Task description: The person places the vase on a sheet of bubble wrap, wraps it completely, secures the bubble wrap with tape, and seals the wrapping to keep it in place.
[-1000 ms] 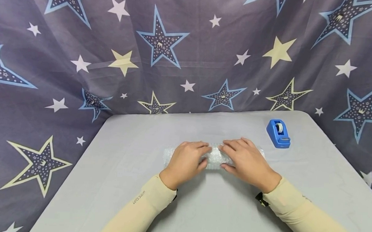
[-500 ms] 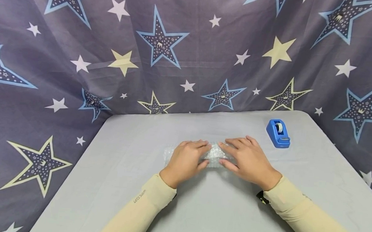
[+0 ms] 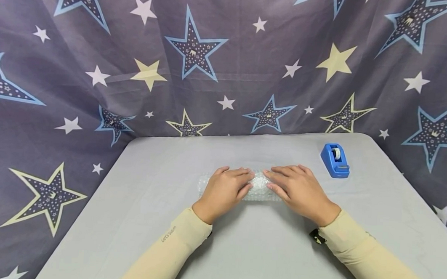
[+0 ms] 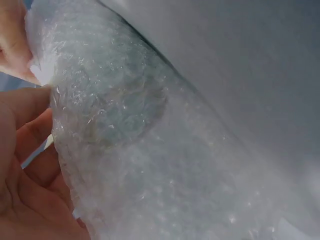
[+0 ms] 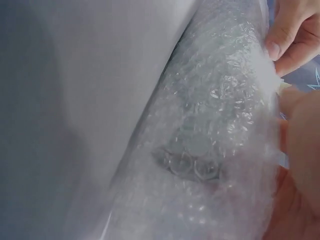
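Observation:
A roll of clear bubble wrap [image 3: 259, 187] lies crosswise near the middle of the table. Something pale green with a darker round end shows through the wrap [image 4: 125, 110] in the left wrist view; its kind is unclear. My left hand [image 3: 224, 193] holds the left half of the roll, fingers over its far side and thumb on the near side. On the right half, my right hand [image 3: 300, 192] grips the roll the same way. The two hands sit a short gap apart, and the wrap's loose ends stick out flat beyond them.
A blue tape dispenser [image 3: 335, 161] with a roll of tape stands at the back right of the grey-covered table [image 3: 161, 161]. A dark curtain [image 3: 227, 64] with stars hangs behind the table and along both sides.
My right hand has shifted slightly right, and its thumb has moved up the near side of the roll. The left thumb has risen a little too. The roll's near edge sits slightly farther away.

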`<move>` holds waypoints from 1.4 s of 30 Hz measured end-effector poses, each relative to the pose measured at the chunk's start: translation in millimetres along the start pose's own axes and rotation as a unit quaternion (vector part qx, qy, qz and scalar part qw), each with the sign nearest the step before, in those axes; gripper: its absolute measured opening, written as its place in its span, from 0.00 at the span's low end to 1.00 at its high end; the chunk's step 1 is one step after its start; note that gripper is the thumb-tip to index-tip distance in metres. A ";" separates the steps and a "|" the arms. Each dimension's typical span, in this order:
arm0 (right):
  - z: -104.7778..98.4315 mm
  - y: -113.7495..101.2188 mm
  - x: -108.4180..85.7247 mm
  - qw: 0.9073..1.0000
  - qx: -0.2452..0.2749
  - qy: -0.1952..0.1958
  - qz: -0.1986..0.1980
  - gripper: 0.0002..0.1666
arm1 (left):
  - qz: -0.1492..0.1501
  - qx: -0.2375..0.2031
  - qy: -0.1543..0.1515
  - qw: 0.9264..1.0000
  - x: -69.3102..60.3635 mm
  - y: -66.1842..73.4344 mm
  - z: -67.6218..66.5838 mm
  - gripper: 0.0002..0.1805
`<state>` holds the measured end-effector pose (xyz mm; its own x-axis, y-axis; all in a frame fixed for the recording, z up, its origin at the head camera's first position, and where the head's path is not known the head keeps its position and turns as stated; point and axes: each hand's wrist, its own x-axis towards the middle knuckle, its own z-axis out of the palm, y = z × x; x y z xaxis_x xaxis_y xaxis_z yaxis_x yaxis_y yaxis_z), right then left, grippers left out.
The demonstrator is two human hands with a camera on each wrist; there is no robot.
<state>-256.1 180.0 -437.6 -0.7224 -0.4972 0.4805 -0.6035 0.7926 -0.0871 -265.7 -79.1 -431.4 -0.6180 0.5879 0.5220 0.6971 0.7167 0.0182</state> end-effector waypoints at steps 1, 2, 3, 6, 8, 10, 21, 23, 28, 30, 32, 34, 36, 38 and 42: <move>0.1 0.6 0.1 1.000 0.000 0.002 -0.002 0.26 | 0.000 0.000 0.001 1.000 0.0 -0.3 0.3 0.17; 0.0 0.8 0.2 1.000 0.001 0.004 -0.003 0.26 | -0.002 -0.001 0.000 1.000 0.0 -0.2 0.2 0.18; -0.2 0.9 0.1 1.000 0.003 0.005 -0.005 0.26 | -0.005 -0.003 0.000 1.000 -0.1 -0.1 0.2 0.18; -1.1 0.8 0.5 1.000 0.010 0.006 -0.004 0.26 | -0.016 -0.007 -0.006 1.000 0.0 0.6 0.7 0.20; -2.2 0.5 0.2 1.000 0.013 0.003 -0.001 0.27 | -0.021 -0.007 -0.013 1.000 0.3 1.5 1.1 0.22; -3.5 0.8 -0.1 1.000 0.016 -0.007 0.002 0.27 | -0.022 -0.010 -0.018 1.000 0.4 2.5 1.2 0.22; -47.1 25.8 2.7 0.991 0.083 -0.094 0.042 0.23 | -0.013 -0.005 -0.010 1.000 -0.5 10.5 -0.3 0.21; -51.2 42.5 3.1 0.991 0.101 -0.063 0.067 0.21 | -0.013 -0.004 -0.009 1.000 -0.7 10.6 -1.3 0.21; -51.4 93.7 -5.8 0.961 0.129 0.038 0.240 0.22 | -0.011 -0.008 -0.010 1.000 -1.2 10.4 -2.7 0.21; -48.8 112.6 -12.9 0.925 0.156 0.048 0.343 0.29 | -0.010 -0.008 -0.011 1.000 -1.4 10.5 -2.5 0.21; -44.8 128.3 -20.6 0.881 0.193 0.048 0.428 0.34 | -0.010 -0.008 -0.011 1.000 -1.7 10.3 -2.1 0.21; -39.8 140.0 -26.6 0.842 0.238 0.051 0.481 0.36 | -0.009 -0.007 -0.009 1.000 -2.1 10.0 -1.4 0.21; -34.3 148.6 -31.8 0.814 0.273 0.066 0.509 0.35 | -0.009 -0.006 -0.010 1.000 -2.4 9.6 -0.7 0.21; -30.0 153.8 -35.8 0.796 0.296 0.080 0.522 0.33 | -0.009 -0.006 -0.011 1.000 -2.3 9.3 -0.2 0.21; -22.5 161.0 -42.9 0.791 0.295 0.072 0.531 0.35 | -0.010 -0.005 -0.013 1.000 -1.5 9.3 0.0 0.21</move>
<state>-314.6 336.9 -452.7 -0.9070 0.4186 -0.0463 0.2351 0.4120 -0.8803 -258.3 -73.3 -432.0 -0.6405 0.5839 0.4989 0.6885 0.7243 0.0362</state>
